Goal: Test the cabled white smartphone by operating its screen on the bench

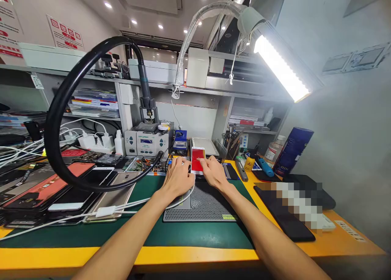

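A white smartphone (193,153) with a red screen stands tilted up towards me at the back of the grey perforated mat (210,206). My left hand (179,177) is closed at its left edge, the thumb by the lower corner; the far fingers are partly hidden. On the other side, my right hand (214,172) reaches in with a finger at the lit screen. Its fingers are apart and hold nothing; the lower ones are partly hidden. A white cable (186,197) runs up from the mat to the phone's lower end beside my left hand.
Several phones (94,186) lie at the left, crossed by white cables. A thick black hose (51,104) loops above them, joined to a grey soldering station (148,141). A bright lamp (281,64) hangs at upper right. A black pad (284,214) and clear bottle (275,149) are to the right.
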Tool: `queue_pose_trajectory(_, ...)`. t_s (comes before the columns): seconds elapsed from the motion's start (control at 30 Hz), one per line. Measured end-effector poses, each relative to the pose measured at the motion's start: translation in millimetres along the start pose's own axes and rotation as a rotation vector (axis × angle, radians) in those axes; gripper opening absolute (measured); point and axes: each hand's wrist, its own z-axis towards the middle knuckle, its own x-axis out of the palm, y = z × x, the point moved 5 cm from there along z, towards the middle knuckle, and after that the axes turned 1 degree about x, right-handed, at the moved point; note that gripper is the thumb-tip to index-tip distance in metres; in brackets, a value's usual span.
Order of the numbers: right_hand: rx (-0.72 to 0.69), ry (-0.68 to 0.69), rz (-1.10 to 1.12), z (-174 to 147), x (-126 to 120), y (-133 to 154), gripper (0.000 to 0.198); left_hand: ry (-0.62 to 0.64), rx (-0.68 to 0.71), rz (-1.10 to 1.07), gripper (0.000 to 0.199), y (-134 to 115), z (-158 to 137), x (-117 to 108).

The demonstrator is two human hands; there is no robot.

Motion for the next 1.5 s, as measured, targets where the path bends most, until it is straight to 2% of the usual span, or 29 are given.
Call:
queue_pose_trajectory(0.17,0.037,-0.131,0.170,4.5,-5.5,-6.8,0.045,-0.003,-0.002,-0.013,0.038,-0.1,-0.2,-1.1)
queue_pose_trajectory(0.27,0.135,-0.203,0.313,8.7,-7.7,-17.6,0.045,0.014,0.026,-0.019,0.045,-2.6,-2.6,-0.5)
queue_pose_trajectory(0.43,0.296,-0.237,0.468,13.0,-2.7,-32.8,0.041,0.045,0.147,0.024,0.050,-14.9,-10.4,2.1)
queue_pose_trajectory(0.63,0.311,-0.267,0.460,12.4,-2.4,-34.1,0.036,0.109,0.145,0.082,0.043,-18.0,-13.3,7.8)
queue_pose_trajectory(0.83,0.302,-0.297,0.448,10.3,-5.2,-32.7,0.037,-0.052,0.024,0.120,0.039,-8.6,-4.7,-4.8)
queue_pose_trajectory(0.97,0.309,-0.283,0.441,9.8,-2.7,-33.5,0.038,-0.076,-0.023,0.093,0.042,-5.0,-2.3,-10.3)
queue_pose_trajectory(1.33,0.292,-0.264,0.447,7.9,-0.1,-28.7,0.037,0.085,0.128,0.041,0.053,-14.5,-11.0,8.3)
queue_pose_trajectory(1.5,0.291,-0.264,0.447,8.1,1.5,-29.6,0.037,0.019,0.072,0.092,0.047,-10.0,-7.3,4.0)
